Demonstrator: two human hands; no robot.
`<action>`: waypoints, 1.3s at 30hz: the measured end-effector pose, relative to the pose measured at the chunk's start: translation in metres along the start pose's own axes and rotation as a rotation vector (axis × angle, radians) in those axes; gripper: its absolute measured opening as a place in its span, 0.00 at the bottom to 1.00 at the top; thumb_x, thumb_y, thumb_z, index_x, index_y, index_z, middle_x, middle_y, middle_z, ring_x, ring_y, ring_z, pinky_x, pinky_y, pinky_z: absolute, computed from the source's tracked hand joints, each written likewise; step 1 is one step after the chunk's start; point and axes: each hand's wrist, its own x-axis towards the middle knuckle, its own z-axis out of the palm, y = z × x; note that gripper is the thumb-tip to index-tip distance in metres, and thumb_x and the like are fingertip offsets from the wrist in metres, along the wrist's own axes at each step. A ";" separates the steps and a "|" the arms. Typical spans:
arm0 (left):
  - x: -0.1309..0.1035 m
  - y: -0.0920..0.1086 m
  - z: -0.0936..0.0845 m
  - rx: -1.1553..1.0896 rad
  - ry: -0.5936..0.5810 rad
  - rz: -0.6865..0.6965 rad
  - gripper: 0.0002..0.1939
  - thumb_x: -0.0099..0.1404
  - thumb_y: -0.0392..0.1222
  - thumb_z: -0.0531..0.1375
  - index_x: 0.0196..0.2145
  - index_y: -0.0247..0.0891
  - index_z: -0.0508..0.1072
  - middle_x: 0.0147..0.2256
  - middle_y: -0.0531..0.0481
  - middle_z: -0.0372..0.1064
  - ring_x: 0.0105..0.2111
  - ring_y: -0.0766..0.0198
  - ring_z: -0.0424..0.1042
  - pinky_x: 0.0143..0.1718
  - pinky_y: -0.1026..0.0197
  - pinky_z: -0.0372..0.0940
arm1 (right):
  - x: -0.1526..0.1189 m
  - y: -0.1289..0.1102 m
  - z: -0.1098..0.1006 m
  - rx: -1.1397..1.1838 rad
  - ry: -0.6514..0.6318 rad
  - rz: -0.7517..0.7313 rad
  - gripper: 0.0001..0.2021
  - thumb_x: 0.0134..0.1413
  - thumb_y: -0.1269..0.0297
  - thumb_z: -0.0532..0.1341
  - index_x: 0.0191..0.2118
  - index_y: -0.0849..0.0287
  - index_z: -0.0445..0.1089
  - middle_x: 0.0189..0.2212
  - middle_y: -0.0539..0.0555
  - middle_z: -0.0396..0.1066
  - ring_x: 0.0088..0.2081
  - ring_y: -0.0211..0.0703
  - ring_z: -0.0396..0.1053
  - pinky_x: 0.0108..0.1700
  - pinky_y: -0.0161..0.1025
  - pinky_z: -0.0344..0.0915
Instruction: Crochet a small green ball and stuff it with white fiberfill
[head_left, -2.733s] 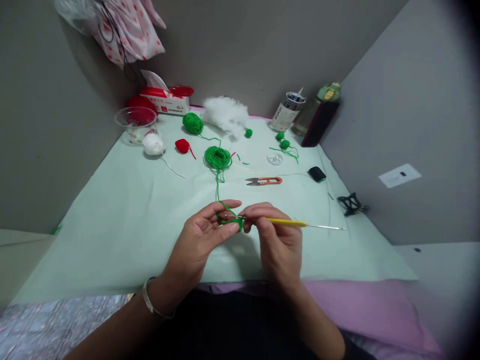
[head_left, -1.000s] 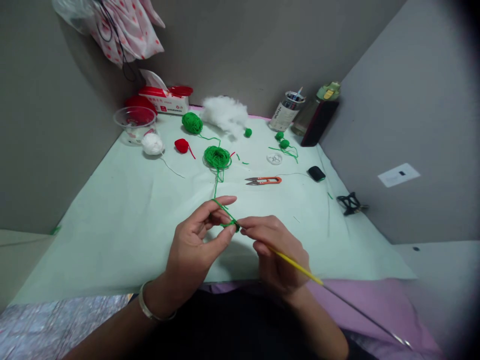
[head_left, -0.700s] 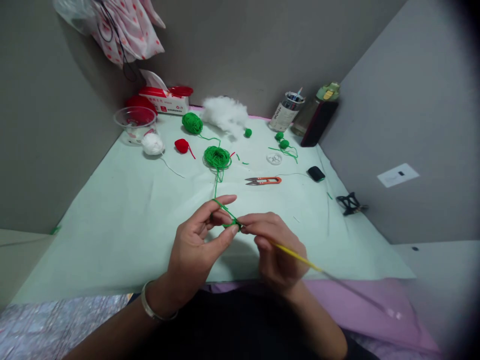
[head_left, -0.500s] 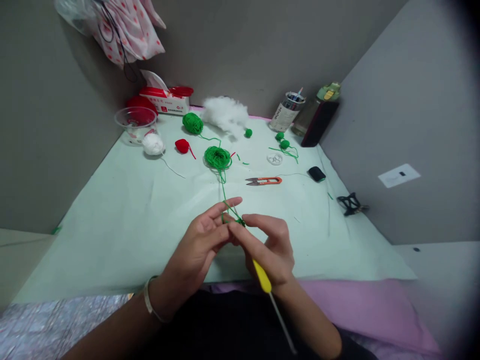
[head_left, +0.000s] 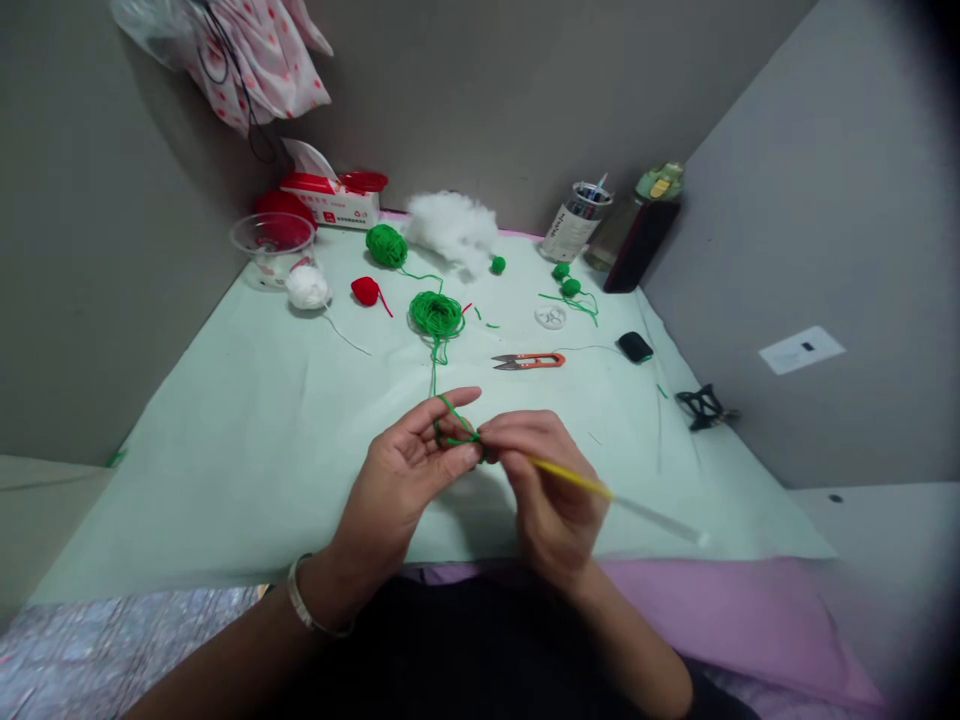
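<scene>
Between thumb and fingers my left hand point(head_left: 401, 470) pinches a small piece of green crochet work point(head_left: 481, 452), mostly hidden by the fingertips. Green yarn point(head_left: 454, 412) loops over its raised index finger and runs up to a loose green coil point(head_left: 436, 315) on the table. My right hand point(head_left: 559, 490) is closed around a crochet hook point(head_left: 574, 477) with a yellow grip and a pale shaft, whose rear end points right and is blurred. The hook's tip lies hidden at the green work, where the fingertips of both hands meet.
Orange thread snips point(head_left: 529, 361) lie beyond my hands. Farther back are a green yarn ball point(head_left: 386, 246), a red piece point(head_left: 365, 291), white stuffing point(head_left: 450, 230) and a white yarn ball point(head_left: 307, 288). A pen can point(head_left: 576, 225) and a bottle point(head_left: 637, 225) stand at the back right.
The hook has swung from pointing down toward me to pointing right, as my right hand turned. My left hand still pinches the green work; the yarn strand shifted slightly left.
</scene>
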 end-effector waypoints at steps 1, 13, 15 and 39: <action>0.001 0.000 0.000 -0.048 -0.009 -0.039 0.22 0.59 0.38 0.75 0.52 0.45 0.84 0.35 0.52 0.76 0.38 0.67 0.75 0.45 0.66 0.70 | -0.002 0.000 -0.001 -0.089 -0.015 -0.058 0.15 0.68 0.74 0.63 0.52 0.49 0.80 0.45 0.55 0.78 0.44 0.43 0.77 0.43 0.41 0.77; 0.001 0.003 0.000 -0.025 -0.004 -0.048 0.17 0.60 0.38 0.74 0.48 0.41 0.84 0.34 0.52 0.75 0.39 0.64 0.76 0.48 0.63 0.70 | 0.010 0.000 -0.001 0.278 0.043 0.188 0.09 0.70 0.65 0.62 0.43 0.52 0.82 0.38 0.54 0.79 0.35 0.41 0.74 0.36 0.41 0.74; -0.001 0.001 0.001 0.012 -0.010 -0.018 0.20 0.61 0.38 0.74 0.51 0.42 0.83 0.36 0.51 0.76 0.39 0.62 0.78 0.50 0.58 0.71 | 0.009 0.002 0.000 0.302 0.042 0.204 0.09 0.70 0.65 0.62 0.44 0.52 0.82 0.40 0.54 0.80 0.36 0.41 0.75 0.36 0.40 0.75; -0.004 0.007 -0.005 0.249 0.059 0.089 0.17 0.62 0.37 0.72 0.50 0.45 0.84 0.33 0.53 0.72 0.37 0.66 0.73 0.45 0.66 0.71 | 0.009 -0.002 -0.014 0.252 -0.036 0.148 0.11 0.74 0.67 0.56 0.45 0.55 0.77 0.39 0.54 0.81 0.34 0.41 0.77 0.38 0.42 0.76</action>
